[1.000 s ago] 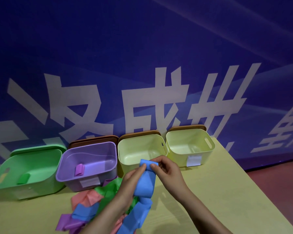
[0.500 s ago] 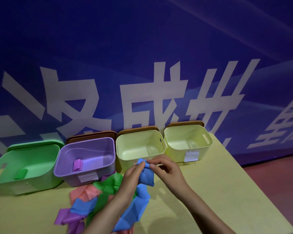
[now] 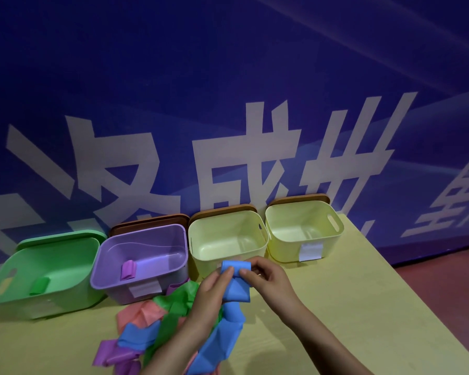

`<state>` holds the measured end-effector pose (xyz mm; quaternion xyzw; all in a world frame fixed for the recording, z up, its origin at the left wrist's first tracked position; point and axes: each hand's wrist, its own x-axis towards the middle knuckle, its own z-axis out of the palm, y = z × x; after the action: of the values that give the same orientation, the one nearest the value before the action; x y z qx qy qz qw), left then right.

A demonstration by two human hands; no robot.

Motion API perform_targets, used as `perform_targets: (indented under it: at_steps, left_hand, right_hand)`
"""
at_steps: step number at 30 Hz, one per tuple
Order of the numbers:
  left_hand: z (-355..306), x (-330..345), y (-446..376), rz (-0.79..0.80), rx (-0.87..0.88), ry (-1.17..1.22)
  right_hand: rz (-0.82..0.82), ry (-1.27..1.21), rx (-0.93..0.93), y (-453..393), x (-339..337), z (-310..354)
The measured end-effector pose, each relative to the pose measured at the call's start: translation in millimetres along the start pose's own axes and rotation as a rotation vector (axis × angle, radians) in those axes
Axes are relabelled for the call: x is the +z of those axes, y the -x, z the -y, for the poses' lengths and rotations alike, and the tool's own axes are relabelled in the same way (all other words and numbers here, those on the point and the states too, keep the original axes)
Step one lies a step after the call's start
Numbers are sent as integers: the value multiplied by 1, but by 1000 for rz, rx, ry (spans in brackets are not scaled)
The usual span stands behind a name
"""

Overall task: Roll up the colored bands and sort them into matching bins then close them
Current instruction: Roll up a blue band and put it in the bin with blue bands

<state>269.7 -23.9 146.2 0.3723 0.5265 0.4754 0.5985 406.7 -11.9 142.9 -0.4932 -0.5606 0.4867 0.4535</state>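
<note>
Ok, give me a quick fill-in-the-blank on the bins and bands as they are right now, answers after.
1. Both hands, left hand and right hand, pinch the rolled end of the ____ band.
2. The purple bin holds one rolled ____ band.
3. The number of yellow bins in the row is ____.
4. The green bin stands at the ____ end of the row.

Missing words: blue; purple; two; left

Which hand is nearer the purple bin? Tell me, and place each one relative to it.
Left. The left hand pinches the blue band just right of the purple bin's front corner. The right hand grips the same band farther right, before the yellow bin.
</note>
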Motion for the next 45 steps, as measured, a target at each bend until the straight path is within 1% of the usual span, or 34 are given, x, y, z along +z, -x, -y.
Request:
perform_targets:
  at_steps: [2, 4, 7, 9, 11, 13, 18, 21, 25, 29, 33, 35, 37, 39, 41, 45]
  left_hand:
    - [2, 1, 1, -5, 70, -119]
    - [7, 2, 1, -2, 130, -213]
    - [9, 6, -1, -16, 152, -231]
    - [7, 9, -3, -13, 87, -135]
    - [4, 12, -4, -4, -26, 26]
    - [2, 14, -4, -18, -104, 137]
    - [0, 14, -1, -24, -150, 268]
    - [-1, 12, 0, -2, -150, 284]
    - [-1, 11, -4, -1, -134, 212]
    - [-3, 9, -10, -1, -93, 135]
    - [-1, 4, -10, 83, -7, -47]
    - [1, 2, -12, 93, 37, -141]
    - [6, 0, -14, 81, 67, -215]
    - [12, -1, -14, 76, 73, -252]
    - [17, 0, -14, 69, 35, -212]
    - [18, 6, -11, 72, -127, 141]
  right_hand:
    - [23, -74, 14, 5, 0, 0]
    - [24, -104, -14, 9, -2, 1]
    - [-25, -70, -66, 11, -6, 0]
    - [-68, -31, -64, 8, -9, -3]
    - [-99, 18, -73, 4, -11, -6]
    - [-124, 40, -95, 2, -11, -6]
    - [-102, 75, -145, 3, -8, -2]
    - [-54, 80, -142, 6, -10, -4]
    - [-5, 59, -113, 5, -14, -7]
    - [-5, 54, -80, 1, -15, -6]
    - [-65, -39, 20, -3, -8, -6]
    - [-21, -58, 67, -3, -5, -8]
    - [1, -36, 71, -3, -6, -10]
    - [-12, 7, 51, -3, -7, -11]
    - [-36, 56, 32, -2, -8, -11]
    - [-103, 94, -7, 0, -10, -15]
